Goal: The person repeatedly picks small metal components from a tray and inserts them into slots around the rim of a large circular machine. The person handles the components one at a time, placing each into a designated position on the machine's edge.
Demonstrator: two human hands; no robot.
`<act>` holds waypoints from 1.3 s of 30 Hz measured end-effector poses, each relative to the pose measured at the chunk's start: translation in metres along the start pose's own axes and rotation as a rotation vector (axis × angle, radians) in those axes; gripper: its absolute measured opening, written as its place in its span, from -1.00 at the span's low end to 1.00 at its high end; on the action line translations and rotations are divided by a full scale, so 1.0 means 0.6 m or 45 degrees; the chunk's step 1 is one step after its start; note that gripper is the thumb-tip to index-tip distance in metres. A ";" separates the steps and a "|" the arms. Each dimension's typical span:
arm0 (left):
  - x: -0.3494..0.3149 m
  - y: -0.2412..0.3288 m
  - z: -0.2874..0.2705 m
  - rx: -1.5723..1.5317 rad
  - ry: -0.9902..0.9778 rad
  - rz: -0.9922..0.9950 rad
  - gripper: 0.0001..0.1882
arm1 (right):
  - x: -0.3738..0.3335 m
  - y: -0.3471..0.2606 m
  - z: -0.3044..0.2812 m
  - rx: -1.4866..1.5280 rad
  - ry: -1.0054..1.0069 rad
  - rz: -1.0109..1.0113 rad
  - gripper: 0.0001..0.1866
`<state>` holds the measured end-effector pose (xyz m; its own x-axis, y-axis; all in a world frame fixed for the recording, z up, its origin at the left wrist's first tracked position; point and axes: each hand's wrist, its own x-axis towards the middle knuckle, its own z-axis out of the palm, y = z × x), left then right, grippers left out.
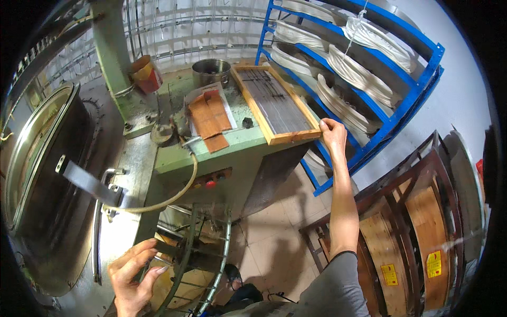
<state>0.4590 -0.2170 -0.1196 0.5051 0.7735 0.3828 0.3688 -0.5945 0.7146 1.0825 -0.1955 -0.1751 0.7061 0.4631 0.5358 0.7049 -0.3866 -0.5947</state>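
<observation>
pinching the near right corner of the frame (290,137) with the right hand (334,138), thumb uppermost; find the frame lying on the green surface (242,135), between the brown sheet (211,113) and blue rack (392,122). gripping nothing clearly with the left hand (136,270), half curled, well apart. best to bring it to the opposite corner before any lifting, grip only wood, avoid pressing the grey panel (280,113).

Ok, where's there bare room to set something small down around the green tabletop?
A narrow strip of green metal tabletop shows bare between the flat brown sheet and the wood-framed grey tray, around the black knob. The silver metal plate has a bare patch before the green post. The back is crowded: round steel pot, red-yellow carton.
</observation>
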 end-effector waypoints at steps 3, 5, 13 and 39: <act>0.031 -0.009 0.058 -0.072 0.005 -0.024 -0.65 | 0.034 -0.013 0.012 -0.126 0.017 -0.215 -0.74; 0.044 -0.014 0.087 -0.151 0.000 -0.069 -0.63 | 0.057 -0.037 0.022 -0.045 -0.040 -0.297 -0.76; 0.036 -0.023 0.144 -0.076 -0.043 -0.351 -0.62 | 0.195 -0.112 0.144 -0.047 -0.496 -0.549 -0.78; -0.011 -0.064 0.194 -0.010 -0.127 -0.736 -0.64 | 0.405 -0.116 0.370 -0.341 -1.110 -0.896 -0.64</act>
<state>0.5324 -0.2247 -0.2174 0.2947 0.9472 -0.1268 0.6008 -0.0805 0.7953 1.1898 0.1207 -0.1365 -0.0627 0.9972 0.0400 0.9897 0.0673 -0.1265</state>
